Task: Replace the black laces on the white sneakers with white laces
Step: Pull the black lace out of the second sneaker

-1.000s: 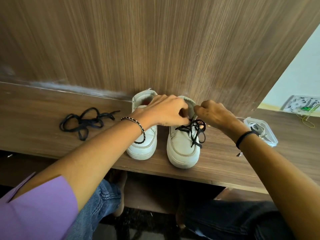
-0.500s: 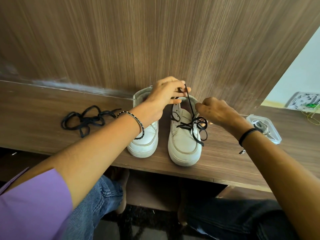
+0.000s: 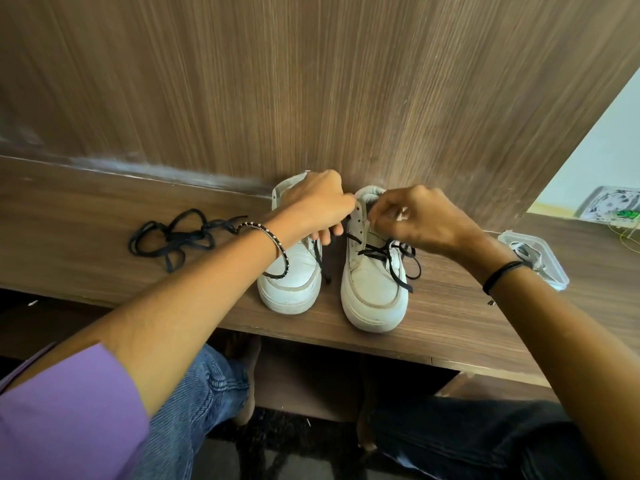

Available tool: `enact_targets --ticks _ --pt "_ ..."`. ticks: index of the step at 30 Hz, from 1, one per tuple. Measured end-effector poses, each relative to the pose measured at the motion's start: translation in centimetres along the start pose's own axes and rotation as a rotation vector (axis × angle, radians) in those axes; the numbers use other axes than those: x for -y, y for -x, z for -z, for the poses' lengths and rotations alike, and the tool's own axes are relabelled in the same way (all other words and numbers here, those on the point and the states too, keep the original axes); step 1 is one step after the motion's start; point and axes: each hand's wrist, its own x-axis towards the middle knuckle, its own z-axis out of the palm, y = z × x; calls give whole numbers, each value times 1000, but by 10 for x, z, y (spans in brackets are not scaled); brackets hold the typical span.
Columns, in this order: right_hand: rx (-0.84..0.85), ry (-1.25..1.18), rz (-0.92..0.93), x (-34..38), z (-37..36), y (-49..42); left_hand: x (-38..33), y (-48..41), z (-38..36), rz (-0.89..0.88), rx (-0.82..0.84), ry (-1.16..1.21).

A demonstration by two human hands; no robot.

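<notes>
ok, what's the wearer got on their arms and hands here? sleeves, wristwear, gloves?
Both hands bare, no gloves: left hand, right hand. Left arm: purple sleeve on the upper arm, thin black bangle with silver beads at the wrist. Right arm: no sleeve in view, thin black wristband with a small dangling bit.

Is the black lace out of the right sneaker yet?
Partly in: the black lace crosses the right sneaker's lower eyelets; upper eyelets are bare.
</notes>
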Motion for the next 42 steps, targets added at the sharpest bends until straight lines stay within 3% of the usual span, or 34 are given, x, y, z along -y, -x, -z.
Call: enact_targets --ticks 3,7,14,19,22,25,30,32,36,38,42 --pt "191 58 40 0 -6 -3 -1 2 -1 -115 -130 -135" --pt "270 28 14 -2 -2 -6 -3 -8 -10 -192 -187 -178" --pt "67 180 58 -1 -18 -7 -7 -7 -18 -177 -203 -317" --pt "99 170 -68 -8 -15 -7 -6 -11 -20 -136 -151 -276" --pt "-33 144 -151 -9 -19 -8 -5 -12 -19 -138 -137 -273" --pt "-224 -136 -331 -7 -15 -11 -2 -16 -19 -146 -122 -260" --pt "-393 -1161 -732 2 9 -5 -2 -16 -17 -166 -111 -256" --pt "-343 -1294 -742 -3 13 0 -3 -15 -16 -173 -107 -259" --pt "-264 -1421 -575 -3 10 1 -4 -15 -14 -172 -103 -279" --pt "-250 -1377 -524 5 11 -2 -4 -14 -14 -170 -105 -292" --pt "-37 -557 -262 10 8 1 -3 -14 -15 -174 -97 -297"
